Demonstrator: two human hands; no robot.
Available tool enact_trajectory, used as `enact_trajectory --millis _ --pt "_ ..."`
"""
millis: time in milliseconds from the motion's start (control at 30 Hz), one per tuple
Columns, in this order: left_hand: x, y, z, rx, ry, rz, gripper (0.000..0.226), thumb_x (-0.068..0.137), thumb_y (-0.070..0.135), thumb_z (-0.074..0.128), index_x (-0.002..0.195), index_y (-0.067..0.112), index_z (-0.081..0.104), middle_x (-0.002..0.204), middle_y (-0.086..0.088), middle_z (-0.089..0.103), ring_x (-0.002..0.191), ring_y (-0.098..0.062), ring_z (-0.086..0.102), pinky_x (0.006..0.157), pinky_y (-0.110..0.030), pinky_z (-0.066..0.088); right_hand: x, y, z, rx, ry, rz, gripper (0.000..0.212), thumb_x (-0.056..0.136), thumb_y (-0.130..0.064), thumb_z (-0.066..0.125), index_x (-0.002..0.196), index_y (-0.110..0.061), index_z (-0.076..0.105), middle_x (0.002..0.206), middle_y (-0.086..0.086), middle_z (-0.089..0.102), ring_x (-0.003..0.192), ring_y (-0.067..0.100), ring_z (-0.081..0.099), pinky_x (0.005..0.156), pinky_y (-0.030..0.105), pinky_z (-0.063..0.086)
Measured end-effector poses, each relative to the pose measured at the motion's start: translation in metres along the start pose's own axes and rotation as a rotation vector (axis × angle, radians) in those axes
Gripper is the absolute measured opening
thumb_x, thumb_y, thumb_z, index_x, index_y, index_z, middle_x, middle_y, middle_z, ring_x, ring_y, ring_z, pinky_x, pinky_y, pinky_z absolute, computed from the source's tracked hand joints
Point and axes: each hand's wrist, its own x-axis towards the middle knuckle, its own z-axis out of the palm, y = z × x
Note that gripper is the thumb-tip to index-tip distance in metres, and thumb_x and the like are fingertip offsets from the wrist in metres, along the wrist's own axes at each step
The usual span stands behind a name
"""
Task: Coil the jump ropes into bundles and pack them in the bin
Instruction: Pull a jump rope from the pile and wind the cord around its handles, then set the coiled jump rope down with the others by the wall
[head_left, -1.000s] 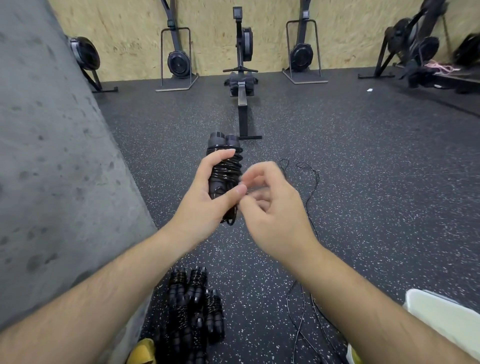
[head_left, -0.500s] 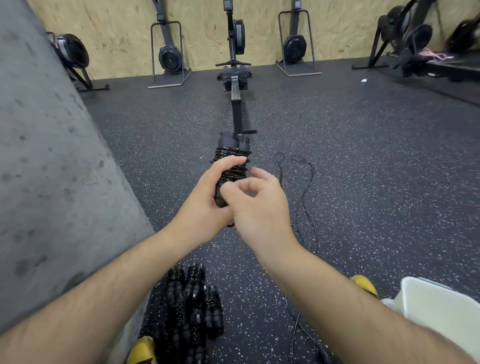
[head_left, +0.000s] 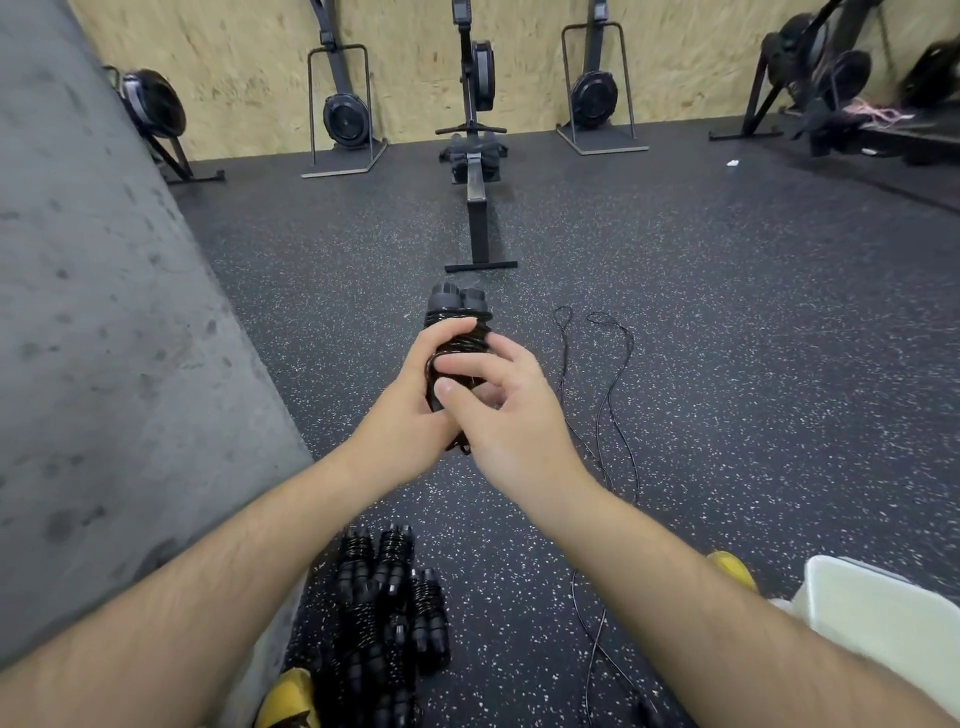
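Black coiled jump rope stands gripped in the left hand, the right hand pinching its wraps.

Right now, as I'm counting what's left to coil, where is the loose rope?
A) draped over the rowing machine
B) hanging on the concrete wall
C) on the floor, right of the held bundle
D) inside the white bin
C: the loose rope snakes over the speckled floor, just right of the held bundle.
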Motion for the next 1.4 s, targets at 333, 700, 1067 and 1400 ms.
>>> enact_trajectory --millis 333,700,1067,1400 --pt "-0.017 -0.014 -0.019 0.074 0.111 -0.058 0.053 0.093 0.035 0.065 0.138 0.053 0.042 0.118 0.008 0.068 0.102 -0.011 0.068 0.091 -0.039 0.055 0.007 0.018 0.011 -0.030 0.009 -0.048 0.016 0.088 -0.019 0.068 0.093 -0.033 0.065 0.117 -0.012 0.055 0.115 0.002 0.054 0.101 0.028 0.044" --pt "-0.047 -0.058 -0.047 0.049 0.189 -0.186 0.047 0.097 0.034 0.056 0.139 0.052 0.045 0.140 0.002 0.059 0.128 -0.020 0.059 0.112 -0.053 0.043 0.004 0.058 0.057 -0.155 -0.286 0.015 0.054 0.077 -0.023 0.063 0.119 -0.052 0.048 0.132 -0.007 0.046 0.118 0.010 0.054 0.098 0.026 0.047" --pt "-0.113 -0.194 -0.031 0.202 0.375 -0.474 0.037 0.092 0.032 0.054 0.125 0.049 0.054 0.129 -0.001 0.060 0.124 -0.014 0.055 0.113 -0.043 0.041 -0.029 0.165 0.132 -0.264 -0.360 0.287 0.057 0.076 -0.016 0.068 0.126 -0.035 0.047 0.124 0.000 0.051 0.106 0.016 0.059 0.095 0.035 0.049" --pt "-0.170 -0.307 0.015 0.133 0.176 -0.800 0.039 0.100 0.015 0.056 0.124 0.046 0.053 0.130 0.006 0.061 0.120 -0.015 0.058 0.105 -0.031 0.043 -0.102 0.299 0.157 -0.251 -0.243 0.596 0.052 0.085 -0.014 0.068 0.130 -0.029 0.046 0.130 -0.001 0.042 0.096 0.005 0.052 0.085 0.027 0.051"
